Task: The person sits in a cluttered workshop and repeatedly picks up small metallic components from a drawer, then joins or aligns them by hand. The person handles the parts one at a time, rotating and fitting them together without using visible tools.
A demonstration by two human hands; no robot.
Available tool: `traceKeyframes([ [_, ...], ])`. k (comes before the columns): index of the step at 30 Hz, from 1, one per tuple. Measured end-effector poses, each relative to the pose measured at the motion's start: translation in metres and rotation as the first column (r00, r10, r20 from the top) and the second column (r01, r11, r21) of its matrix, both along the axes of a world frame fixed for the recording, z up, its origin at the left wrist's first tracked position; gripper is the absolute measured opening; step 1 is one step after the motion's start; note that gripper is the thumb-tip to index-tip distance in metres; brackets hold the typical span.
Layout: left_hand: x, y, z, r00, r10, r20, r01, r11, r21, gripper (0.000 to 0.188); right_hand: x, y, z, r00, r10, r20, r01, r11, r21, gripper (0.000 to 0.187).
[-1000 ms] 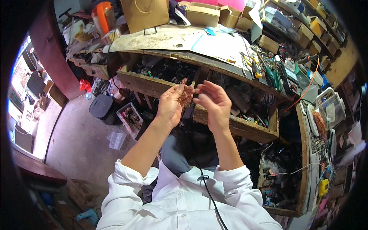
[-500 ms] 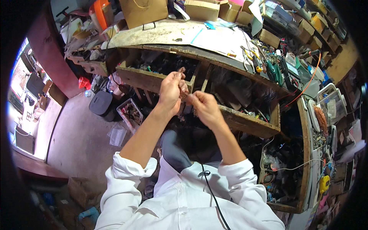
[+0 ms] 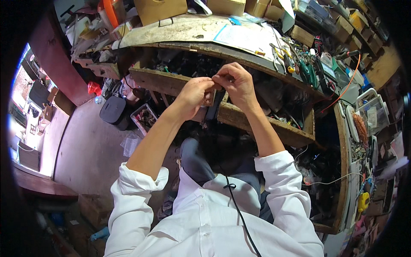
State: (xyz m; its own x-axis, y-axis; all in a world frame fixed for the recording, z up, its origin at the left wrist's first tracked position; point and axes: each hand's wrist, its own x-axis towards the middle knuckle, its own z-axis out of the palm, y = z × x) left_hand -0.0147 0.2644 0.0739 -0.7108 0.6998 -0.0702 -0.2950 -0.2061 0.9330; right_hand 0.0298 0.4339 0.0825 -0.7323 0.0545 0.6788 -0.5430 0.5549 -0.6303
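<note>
Head view: left hand (image 3: 196,95) has thumb and fingers pressed together, looks like pinching a small brownish piece (image 3: 217,87); right hand (image 3: 238,83) fingertips curl in and meet them, can't tell if they grip it too. Piece sits between the two sets of fingertips, both about equally near; mostly hidden, long axis unreadable. Edges: left drawer front (image 3: 160,82) behind left hand, right drawer front (image 3: 265,124) past right wrist, workbench edge (image 3: 233,55) beyond; room opens toward the lap (image 3: 195,162)
</note>
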Motion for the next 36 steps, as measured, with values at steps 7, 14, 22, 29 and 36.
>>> traceKeyframes([
  [7,-0.002,-0.002,0.009,0.998,-0.047,-0.035,0.044,0.997,-0.064,0.015,-0.003,0.004,0.003,0.945,0.301,0.125,-0.288,0.951,-0.111,0.023],
  [14,-0.005,-0.001,0.008,0.99,-0.03,-0.14,0.012,0.992,-0.129,0.019,0.01,0.017,0.018,0.986,0.114,0.125,-0.142,0.96,0.242,0.015],
  [22,-0.007,0.01,0.001,0.922,0.08,-0.378,-0.152,0.974,-0.166,0.023,-0.004,0.018,0.016,0.988,-0.04,0.149,-0.031,0.895,0.444,0.017],
  [29,-0.006,0.017,0.0,0.629,0.211,-0.748,-0.478,0.864,-0.157,0.019,-0.015,0.022,0.014,0.949,-0.107,0.297,-0.038,0.894,0.446,0.03],
  [36,-0.016,0.012,-0.009,0.792,0.263,-0.552,-0.39,0.913,-0.124,0.018,0.004,0.016,0.028,0.978,0.154,0.141,-0.189,0.942,0.278,0.041],
])
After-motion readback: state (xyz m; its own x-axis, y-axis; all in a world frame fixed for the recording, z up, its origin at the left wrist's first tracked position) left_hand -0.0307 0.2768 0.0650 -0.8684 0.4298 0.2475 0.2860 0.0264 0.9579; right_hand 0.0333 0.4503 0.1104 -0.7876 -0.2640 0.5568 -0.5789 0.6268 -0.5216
